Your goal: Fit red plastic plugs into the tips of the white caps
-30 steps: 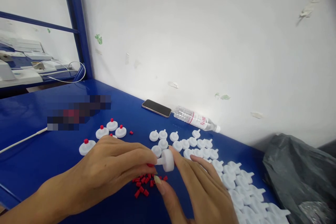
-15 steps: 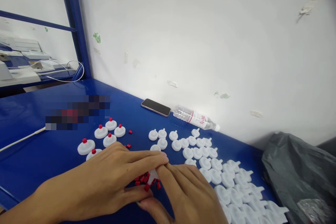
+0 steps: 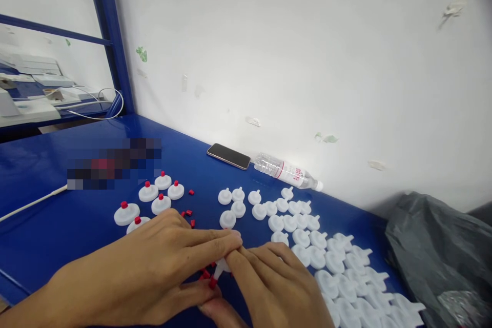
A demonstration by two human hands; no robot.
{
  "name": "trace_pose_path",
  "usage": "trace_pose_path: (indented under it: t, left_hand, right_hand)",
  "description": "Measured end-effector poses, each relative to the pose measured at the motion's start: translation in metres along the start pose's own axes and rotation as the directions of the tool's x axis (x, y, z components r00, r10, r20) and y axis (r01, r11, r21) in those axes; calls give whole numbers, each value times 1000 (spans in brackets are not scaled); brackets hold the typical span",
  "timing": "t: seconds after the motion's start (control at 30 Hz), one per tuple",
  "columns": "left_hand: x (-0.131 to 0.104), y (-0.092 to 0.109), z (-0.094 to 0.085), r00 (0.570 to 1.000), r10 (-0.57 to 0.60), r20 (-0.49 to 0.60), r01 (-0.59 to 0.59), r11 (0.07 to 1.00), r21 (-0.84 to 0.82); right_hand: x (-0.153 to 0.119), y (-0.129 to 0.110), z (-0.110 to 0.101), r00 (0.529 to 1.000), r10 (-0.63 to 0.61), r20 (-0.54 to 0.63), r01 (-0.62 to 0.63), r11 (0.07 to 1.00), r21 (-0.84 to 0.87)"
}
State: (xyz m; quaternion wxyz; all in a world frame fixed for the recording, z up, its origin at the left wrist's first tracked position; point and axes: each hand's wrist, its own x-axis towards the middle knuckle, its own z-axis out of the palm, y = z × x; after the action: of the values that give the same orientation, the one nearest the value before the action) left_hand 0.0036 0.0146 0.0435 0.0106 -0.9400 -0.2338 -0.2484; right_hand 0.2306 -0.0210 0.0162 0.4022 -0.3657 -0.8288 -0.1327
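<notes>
Both hands meet at the bottom centre around one white funnel-shaped piece (image 3: 221, 268), whose narrow stem points down with a red cap (image 3: 212, 282) at its tip. My left hand (image 3: 165, 266) is closed on this piece, its thumb beside the red cap. My right hand (image 3: 265, 282) grips the piece from the other side, its fingertips touching those of my left hand. The fingers cover most of the piece's disc. Loose red caps (image 3: 189, 212) lie beyond and beneath the hands. Several white discs with red caps fitted (image 3: 148, 192) stand at the left.
Many uncapped white pieces (image 3: 317, 258) spread over the blue table (image 3: 184, 156) at the right. Against the wall lie a phone (image 3: 228, 156) and a clear bottle (image 3: 286, 171). A dark plastic bag (image 3: 434, 241) is at far right, a blurred object (image 3: 111, 166) at left.
The hands have shifted slightly left and closer over the white piece, and its red-capped tip has moved a little down and left. Another white piece and a loose cap behind them show more fully.
</notes>
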Motion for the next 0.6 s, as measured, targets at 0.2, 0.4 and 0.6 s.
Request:
trace_pose_path:
  t: [0.2,0.4,0.6]
  left_hand:
    - [0,-1,0,999,25,-38,-24,999,39]
    - [-3,1,1,999,30,-46,-29,999,23]
    - [-2,-4,-2,999,-33,-10,33,999,33]
  right_hand:
    - [0,0,-1,1000,-4,8,4,1000,6]
    - [-1,0,-4,998,-26,55,26,1000,11]
    - [3,6,-9,999,-13,40,14,1000,-14]
